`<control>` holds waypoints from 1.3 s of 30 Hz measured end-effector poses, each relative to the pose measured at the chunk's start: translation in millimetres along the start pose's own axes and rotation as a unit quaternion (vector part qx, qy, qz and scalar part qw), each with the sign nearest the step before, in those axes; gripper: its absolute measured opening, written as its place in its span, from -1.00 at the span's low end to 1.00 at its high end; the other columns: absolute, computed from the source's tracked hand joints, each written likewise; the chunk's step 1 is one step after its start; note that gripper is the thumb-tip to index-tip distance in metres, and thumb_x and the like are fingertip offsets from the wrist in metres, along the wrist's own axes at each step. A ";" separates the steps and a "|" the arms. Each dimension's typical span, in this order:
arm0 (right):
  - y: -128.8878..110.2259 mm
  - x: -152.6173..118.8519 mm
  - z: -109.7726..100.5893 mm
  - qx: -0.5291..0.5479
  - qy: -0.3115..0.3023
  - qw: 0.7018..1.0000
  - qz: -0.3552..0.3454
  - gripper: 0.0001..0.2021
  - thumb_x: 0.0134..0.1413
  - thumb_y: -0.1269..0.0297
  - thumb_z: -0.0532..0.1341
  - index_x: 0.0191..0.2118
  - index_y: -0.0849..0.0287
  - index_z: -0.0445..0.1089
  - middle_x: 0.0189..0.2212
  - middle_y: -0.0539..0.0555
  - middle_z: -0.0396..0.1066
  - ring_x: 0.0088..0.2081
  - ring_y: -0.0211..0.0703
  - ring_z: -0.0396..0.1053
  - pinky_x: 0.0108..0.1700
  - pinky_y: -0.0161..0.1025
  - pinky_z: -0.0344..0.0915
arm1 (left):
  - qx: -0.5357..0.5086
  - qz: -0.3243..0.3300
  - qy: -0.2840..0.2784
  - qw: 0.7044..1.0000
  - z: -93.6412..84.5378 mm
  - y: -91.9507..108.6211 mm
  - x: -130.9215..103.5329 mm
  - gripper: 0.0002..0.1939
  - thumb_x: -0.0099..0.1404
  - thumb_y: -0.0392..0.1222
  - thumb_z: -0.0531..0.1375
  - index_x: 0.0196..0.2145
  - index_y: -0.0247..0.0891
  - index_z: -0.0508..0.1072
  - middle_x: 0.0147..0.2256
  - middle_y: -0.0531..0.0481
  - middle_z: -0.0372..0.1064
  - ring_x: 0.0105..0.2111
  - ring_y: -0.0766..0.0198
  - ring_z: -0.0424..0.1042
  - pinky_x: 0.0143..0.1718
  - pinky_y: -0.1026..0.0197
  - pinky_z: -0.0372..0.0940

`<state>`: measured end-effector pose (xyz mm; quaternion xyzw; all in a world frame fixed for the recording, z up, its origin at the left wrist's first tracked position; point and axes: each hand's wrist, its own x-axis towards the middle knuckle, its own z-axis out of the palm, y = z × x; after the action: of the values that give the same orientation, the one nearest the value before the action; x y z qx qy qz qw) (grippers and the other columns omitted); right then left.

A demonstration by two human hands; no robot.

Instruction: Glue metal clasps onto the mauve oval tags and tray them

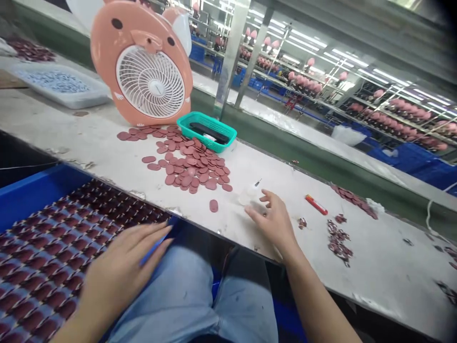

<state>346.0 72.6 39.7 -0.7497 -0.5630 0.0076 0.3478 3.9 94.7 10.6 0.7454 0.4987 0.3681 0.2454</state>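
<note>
My left hand (124,262) rests at the near edge of a blue crate (28,188), its fingers stretched out with nothing seen in them. Rows of small dark-red pieces (46,286) fill the crate. Over the table my right hand (273,219) is open, thumb and fingers apart. Just beyond its fingertips is a small translucent bottle (249,195) with a thin needle tip; whether they touch I cannot tell. One reddish oval disc (213,206) lies alone to the left of the bottle. A heap of similar discs (193,164) spreads behind it.
A pig-shaped fan (153,83) stands behind the heap beside a green basket (183,125) holding dark items. Left is a white tray (67,97) of small bluish pieces. To the right lie a red marker-like tube (316,205), small dark-red parts (338,240) and more discs (353,201).
</note>
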 end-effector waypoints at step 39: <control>-88.9 -121.9 11.0 0.577 -0.289 0.718 0.259 -0.33 0.04 -0.22 0.27 0.09 0.03 -0.01 -0.48 -0.13 0.35 -0.63 -0.35 0.22 -0.67 -0.41 0.25 | -0.642 -0.276 -0.158 0.697 36.5 71.4 -38.5 -0.61 -0.14 -0.04 0.57 -0.35 -0.18 0.62 -0.35 0.01 0.54 -0.39 0.26 0.52 -0.52 0.40 0.33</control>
<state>222.4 -14.2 32.1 -0.4817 -0.3061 0.6372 0.5179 64.1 31.8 29.0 0.2829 0.2780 0.3918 0.8302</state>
